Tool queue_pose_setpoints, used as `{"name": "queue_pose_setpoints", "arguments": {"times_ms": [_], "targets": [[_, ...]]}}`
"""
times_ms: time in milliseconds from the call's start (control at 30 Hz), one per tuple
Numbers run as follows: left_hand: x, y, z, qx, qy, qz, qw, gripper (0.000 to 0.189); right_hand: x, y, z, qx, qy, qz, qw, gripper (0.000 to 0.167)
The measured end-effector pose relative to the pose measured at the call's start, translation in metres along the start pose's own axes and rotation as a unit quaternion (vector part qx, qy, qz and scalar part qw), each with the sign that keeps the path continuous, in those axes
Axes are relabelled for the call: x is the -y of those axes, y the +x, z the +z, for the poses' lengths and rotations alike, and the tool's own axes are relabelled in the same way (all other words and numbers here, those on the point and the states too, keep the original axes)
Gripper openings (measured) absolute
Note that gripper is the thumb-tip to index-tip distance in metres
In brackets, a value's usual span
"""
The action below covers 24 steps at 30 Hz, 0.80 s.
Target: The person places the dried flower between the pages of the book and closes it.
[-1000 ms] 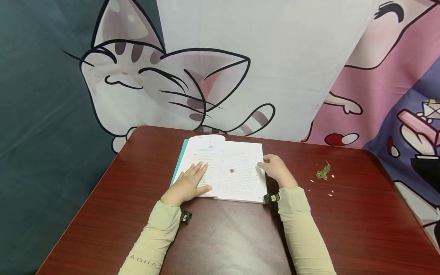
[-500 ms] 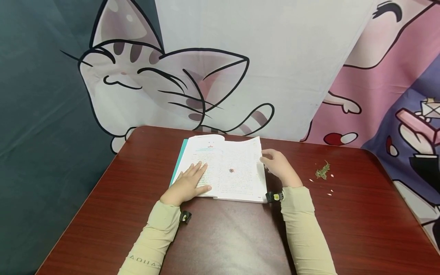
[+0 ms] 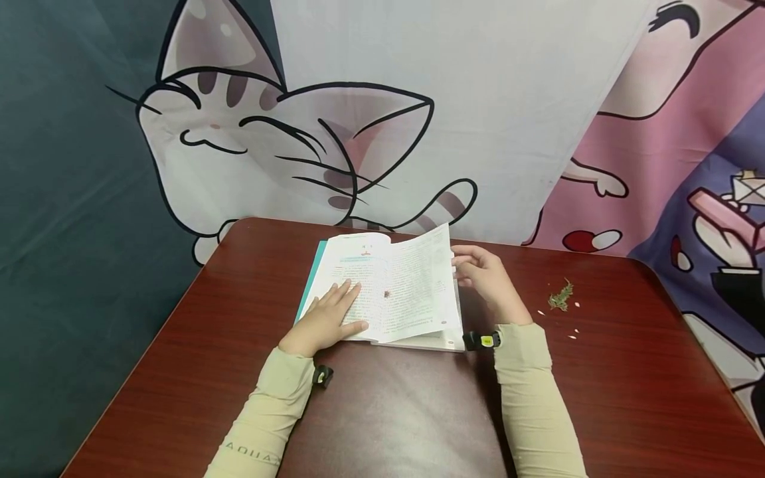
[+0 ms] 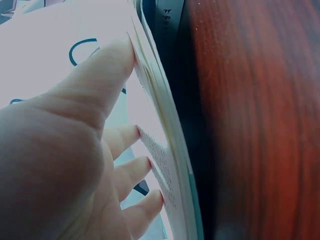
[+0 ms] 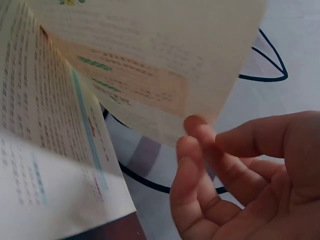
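An open book [image 3: 355, 255] with a teal cover edge lies near the table's far side. My left hand [image 3: 325, 325] rests spread on its left page; in the left wrist view the thumb and fingertips [image 4: 150, 200] touch the paper. At the book's right edge, my right hand [image 3: 484, 275] pinches the edge of a lifted page [image 3: 421, 282], which stands tilted toward the left. In the right wrist view that page [image 5: 145, 85] shows its underside, with thumb and fingertips [image 5: 195, 122] at its edge. A small dark reddish spot [image 3: 386, 294] shows near the fold; whether printed or lying there, I cannot tell.
A dry green sprig [image 3: 561, 296] and several small pale petal-like bits [image 3: 572, 337] lie right of the book on the brown table [image 3: 406, 411]. A cartoon-cat cloth [image 3: 508, 133] hangs behind the table.
The right page has risen from nearly flat and swung leftward, uncovering pages beneath. My right hand has moved slightly away and up along its edge. My left hand has stayed put.
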State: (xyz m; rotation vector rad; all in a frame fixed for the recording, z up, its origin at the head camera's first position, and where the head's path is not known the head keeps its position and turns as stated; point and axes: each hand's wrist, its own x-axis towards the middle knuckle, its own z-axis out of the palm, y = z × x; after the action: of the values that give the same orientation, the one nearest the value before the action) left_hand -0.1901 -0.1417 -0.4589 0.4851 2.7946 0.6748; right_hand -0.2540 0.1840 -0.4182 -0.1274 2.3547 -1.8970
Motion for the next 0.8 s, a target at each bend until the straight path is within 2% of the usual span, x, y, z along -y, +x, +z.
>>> {"name": "queue_pose_setpoints", "arguments": {"times_ms": [100, 200, 400, 533, 633, 700, 800], "targets": [[0.0, 0.0, 0.0, 0.0, 0.001, 0.001, 1.0, 0.08, -0.003, 0.001, 0.005, 0.01, 0.039, -0.005, 0.9992, 0.039], [0.0, 0.001, 0.001, 0.0, 0.002, 0.002, 1.0, 0.079, -0.005, 0.002, 0.014, 0.026, 0.04, -0.007, 0.9988, 0.037], [0.0, 0.001, 0.001, 0.0, 0.0, 0.0, 1.0, 0.079, -0.009, 0.001, 0.041, 0.058, -0.015, -0.024, 0.9979, 0.036], [0.0, 0.001, 0.0, -0.001, -0.002, -0.002, 1.0, 0.08, -0.013, -0.003, 0.056, 0.088, -0.039, -0.07, 0.993, 0.032], [0.0, 0.001, 0.0, -0.002, -0.002, -0.002, 1.0, 0.079, -0.016, -0.005, 0.065, 0.103, -0.051, -0.097, 0.9887, 0.037], [0.0, 0.001, -0.001, -0.002, 0.0, -0.001, 1.0, 0.079, -0.018, -0.004, 0.072, 0.11, -0.061, -0.091, 0.9879, 0.043], [0.0, 0.0, -0.001, -0.002, 0.003, 0.002, 1.0, 0.079, -0.021, -0.003, 0.082, 0.113, -0.077, -0.056, 0.9891, 0.051]]}}
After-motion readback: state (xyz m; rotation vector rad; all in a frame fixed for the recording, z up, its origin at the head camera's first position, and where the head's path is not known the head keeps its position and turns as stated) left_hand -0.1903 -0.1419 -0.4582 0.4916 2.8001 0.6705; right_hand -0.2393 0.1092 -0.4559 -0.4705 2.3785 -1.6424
